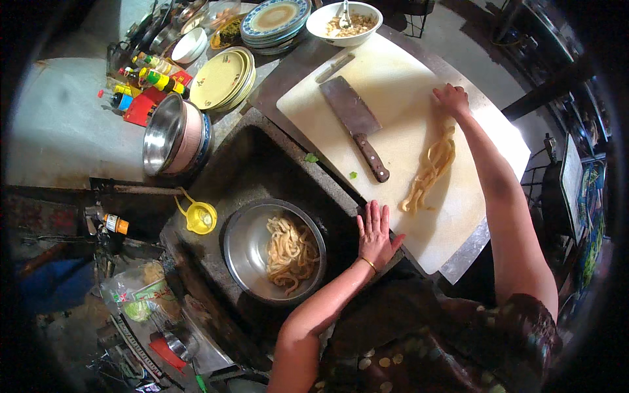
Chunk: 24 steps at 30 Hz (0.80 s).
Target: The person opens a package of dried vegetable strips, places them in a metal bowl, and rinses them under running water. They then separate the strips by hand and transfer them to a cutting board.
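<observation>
My left hand [376, 236], a bangle at its wrist, is spread at the sink's edge beside the near corner of the white cutting board [304, 100]. My right hand [452, 100] is curled over the board's far right part, at the upper end of a bundle of pale strands [432, 162], perhaps intestine or thick noodles. Its fingers seem closed on them, though the grip is partly hidden. A cleaver [351, 105] with a riveted wooden handle lies left of the strands. More pale strands [290, 250] sit in a steel basin [245, 250] in the sink.
The dark stone sink [265, 172] borders the board on the left. A yellow strainer [201, 218] rests on its left rim. Beyond stand steel bowls [164, 135], stacked yellow plates [221, 78], sauce bottles [162, 81], blue-rimmed plates [275, 22] and a white bowl of chopped food [361, 37].
</observation>
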Tool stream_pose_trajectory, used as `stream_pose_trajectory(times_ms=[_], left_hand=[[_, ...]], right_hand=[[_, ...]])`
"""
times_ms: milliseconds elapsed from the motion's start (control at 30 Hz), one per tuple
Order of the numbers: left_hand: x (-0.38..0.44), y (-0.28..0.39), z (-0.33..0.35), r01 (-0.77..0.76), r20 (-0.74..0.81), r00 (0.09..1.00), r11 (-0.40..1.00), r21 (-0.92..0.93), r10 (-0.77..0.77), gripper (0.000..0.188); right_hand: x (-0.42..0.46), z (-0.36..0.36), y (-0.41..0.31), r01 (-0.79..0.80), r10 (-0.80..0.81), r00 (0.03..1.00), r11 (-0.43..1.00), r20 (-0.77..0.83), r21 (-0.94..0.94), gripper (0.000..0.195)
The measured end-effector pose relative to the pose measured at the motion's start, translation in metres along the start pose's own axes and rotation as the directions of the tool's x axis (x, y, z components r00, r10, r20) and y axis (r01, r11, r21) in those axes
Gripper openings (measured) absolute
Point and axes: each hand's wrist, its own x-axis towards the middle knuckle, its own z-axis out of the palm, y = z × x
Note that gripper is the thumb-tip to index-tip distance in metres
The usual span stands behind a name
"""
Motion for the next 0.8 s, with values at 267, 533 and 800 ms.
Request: stream_pose_trajectory(times_ms=[267, 533, 800], left_hand=[[-0.008, 0.012, -0.004, 0.036, 0.022, 0.999, 0.996, -0.087, -0.034, 0.092], [-0.039, -0.006, 0.001, -0.057, -0.132, 0.991, 0.979, -0.198, 0.031, 0.090], [-0.069, -0.080, -0.017, 0.073, -0.302, 0.933, 0.923, -0.379, -0.198, 0.045]], right_hand=[[0.007, 0.023, 0.011, -0.096, 0.123, 0.988, 0.962, -0.094, 0.257, 0.072], [-0.035, 0.012, -0.025, -0.028, 0.054, 0.987, 0.986, -0.151, 0.167, 0.061], [-0.033, 0.015, -0.014, 0.110, -0.083, 0.921, 0.993, -0.381, 0.051, 0.057]])
